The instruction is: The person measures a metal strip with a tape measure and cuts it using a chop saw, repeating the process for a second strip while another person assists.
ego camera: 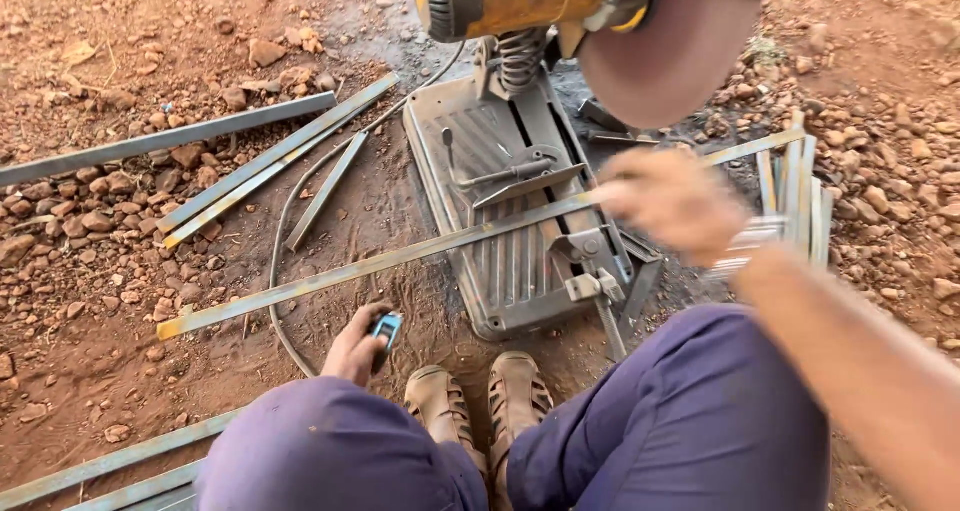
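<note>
Head cam view, looking straight down at my squatting legs in purple trousers point(690, 411) and sandals point(480, 401) on red gravelly dirt.

My left hand point(355, 349) is low by my left knee, fingers curled around a small blue and black tape measure point(386, 329), gripping it right at the ground. My right hand point(672, 201) is out ahead over the long steel strip point(400, 259); it's motion-blurred, so I honestly can't tell if it's gripping the strip or just resting on it.

That strip runs diagonally from a yellow-tipped end just forward of my left hand, across the grey base point(510, 211) of the chop saw, to under my right hand. The yellow saw head and its cutting disc point(665, 56) hang raised just beyond my right hand.

Right past my right hand there's a bunch of short cut pieces point(795, 196) lying side by side. Far out ahead of my left hand lie more long strips point(270, 161), plus a cable point(285, 221) curving through the dirt. A couple more strips point(110, 466) sit by my left knee.
</note>
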